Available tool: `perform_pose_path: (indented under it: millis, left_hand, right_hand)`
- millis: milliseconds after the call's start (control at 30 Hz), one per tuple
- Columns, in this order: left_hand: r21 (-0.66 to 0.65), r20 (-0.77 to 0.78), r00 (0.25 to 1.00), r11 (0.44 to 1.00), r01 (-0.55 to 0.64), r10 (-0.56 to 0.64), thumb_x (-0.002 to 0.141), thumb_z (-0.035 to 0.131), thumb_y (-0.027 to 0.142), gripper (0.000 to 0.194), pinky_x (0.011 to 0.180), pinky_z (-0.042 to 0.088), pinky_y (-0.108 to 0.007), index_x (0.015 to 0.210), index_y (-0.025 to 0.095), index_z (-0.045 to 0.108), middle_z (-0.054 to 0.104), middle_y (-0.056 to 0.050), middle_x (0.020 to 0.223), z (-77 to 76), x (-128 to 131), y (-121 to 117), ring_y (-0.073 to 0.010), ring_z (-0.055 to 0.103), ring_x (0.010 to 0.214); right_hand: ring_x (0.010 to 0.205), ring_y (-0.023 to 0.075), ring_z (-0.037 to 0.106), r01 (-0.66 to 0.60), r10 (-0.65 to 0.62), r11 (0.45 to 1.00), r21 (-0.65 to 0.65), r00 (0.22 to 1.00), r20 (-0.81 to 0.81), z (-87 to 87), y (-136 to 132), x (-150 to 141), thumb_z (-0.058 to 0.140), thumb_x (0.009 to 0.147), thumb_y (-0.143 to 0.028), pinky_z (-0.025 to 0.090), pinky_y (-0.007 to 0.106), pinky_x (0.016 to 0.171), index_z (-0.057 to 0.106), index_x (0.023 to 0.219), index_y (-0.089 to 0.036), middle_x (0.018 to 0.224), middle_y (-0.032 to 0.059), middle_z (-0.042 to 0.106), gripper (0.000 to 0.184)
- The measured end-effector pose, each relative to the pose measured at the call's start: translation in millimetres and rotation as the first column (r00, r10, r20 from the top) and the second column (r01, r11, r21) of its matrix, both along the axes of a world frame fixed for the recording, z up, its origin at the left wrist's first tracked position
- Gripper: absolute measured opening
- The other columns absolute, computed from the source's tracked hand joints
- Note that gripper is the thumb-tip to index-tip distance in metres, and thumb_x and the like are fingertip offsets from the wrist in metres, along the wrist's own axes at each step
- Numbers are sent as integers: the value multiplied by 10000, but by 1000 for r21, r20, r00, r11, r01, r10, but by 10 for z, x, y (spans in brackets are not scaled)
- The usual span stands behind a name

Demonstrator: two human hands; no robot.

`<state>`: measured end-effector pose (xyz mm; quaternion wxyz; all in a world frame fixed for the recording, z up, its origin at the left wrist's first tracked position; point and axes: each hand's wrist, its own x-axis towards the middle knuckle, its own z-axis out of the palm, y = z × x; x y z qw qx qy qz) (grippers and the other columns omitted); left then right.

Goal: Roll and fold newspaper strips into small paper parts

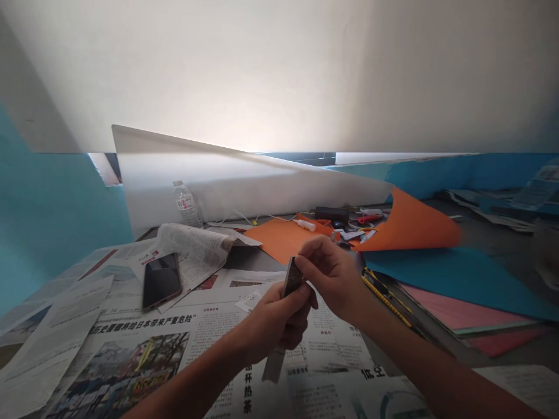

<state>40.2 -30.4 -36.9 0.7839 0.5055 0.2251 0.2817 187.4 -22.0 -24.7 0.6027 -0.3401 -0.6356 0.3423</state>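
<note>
**Both hands meet on a narrow strip (pixel 292 281), to the right of the phone (pixel 161 281)**

A large pale sheet (pixel 244 75) fills the view above and beyond the phone. Newspaper (pixel 209 349) lies under the phone and spreads nearer the person and to its right. Well to the right of the phone lies a blue sheet (pixel 463 279); orange paper (pixel 414 224), curled up at its right end, lies just past it. The left hand (pixel 279 317), right of the phone, is curled round the strip with the thumb laid along it. The right hand (pixel 329 270), further right of the phone, pinches the upper end between thumb and fingertips. A clear bottle (pixel 187 203) stands just beyond the phone.

The step in hand looks like fine finger work at that dark upper end; the next move would seem to call for a steady left grip and a light right pinch. The strip is held over the newspaper, right of the phone. Its long axis slants: the paler lower end points towards the person, the upper end away and slightly right. Its middle is hidden by the fingers.
</note>
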Motion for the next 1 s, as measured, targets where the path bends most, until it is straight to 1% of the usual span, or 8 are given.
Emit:
perform_pose_path:
  millis: [100,200,267,400,567,733,833,1000]
  left_hand:
    - [-15,12,1000,1000,6,-6,824,635,554,413,348,101,-172,732,189,465,218,115,505,-4,-5,-3,-38,111,400]
    - [-35,5,1000,999,27,-27,824,613,591,440,343,93,-175,726,190,463,211,116,490,-6,-3,-6,-38,109,387]
    - [-40,0,999,998,40,-41,830,601,599,443,344,98,-174,727,191,461,205,117,484,-7,-1,-5,-38,111,382]
    - [-32,10,999,998,53,-53,833,602,591,437,346,113,-167,723,192,461,205,117,485,-12,-3,3,-38,116,383]
    - [-36,2,999,999,40,-40,839,596,590,437,342,108,-165,726,186,472,213,114,489,-31,-7,11,-38,113,384]
    - [-31,12,999,999,35,-34,850,534,645,475,337,111,-167,734,189,471,206,116,481,-45,-3,11,-42,109,379]
    - [-13,16,999,999,42,-42,861,511,649,472,338,112,-167,749,192,470,204,116,480,-46,0,9,-44,110,375]
    - [29,31,998,999,45,-46,862,504,652,470,339,106,-169,779,190,477,216,114,495,-31,1,14,-45,105,382]
  right_hand:
    - [635,100,547,-46,47,999,-26,998,39,15,1,3,615,879,-303,462,214,568,556,877,-200,712,-25,570,118]
    - [548,89,519,-114,121,990,-78,988,91,31,-10,13,593,890,-348,437,210,494,556,798,-187,668,-21,565,189]
    - [487,79,492,-132,141,987,-91,985,101,43,-21,16,586,891,-361,414,206,442,551,759,-182,641,-22,560,225]
    - [456,79,488,-139,149,985,-98,984,101,66,-38,14,586,884,-361,404,207,414,547,724,-178,617,-19,560,245]
    - [504,89,510,-118,126,989,-88,987,99,64,-42,8,599,869,-343,430,208,455,557,719,-178,616,-20,557,227]
    - [405,71,484,-158,168,979,-132,983,70,40,-43,7,596,874,-346,400,198,383,549,736,-183,584,-34,570,219]
    - [383,68,480,-158,168,977,-141,984,66,44,-42,5,603,869,-356,388,196,360,550,731,-184,587,-32,575,226]
    - [380,70,467,-184,191,970,-162,981,29,74,-45,3,617,859,-366,384,192,341,546,717,-189,554,-47,542,238]
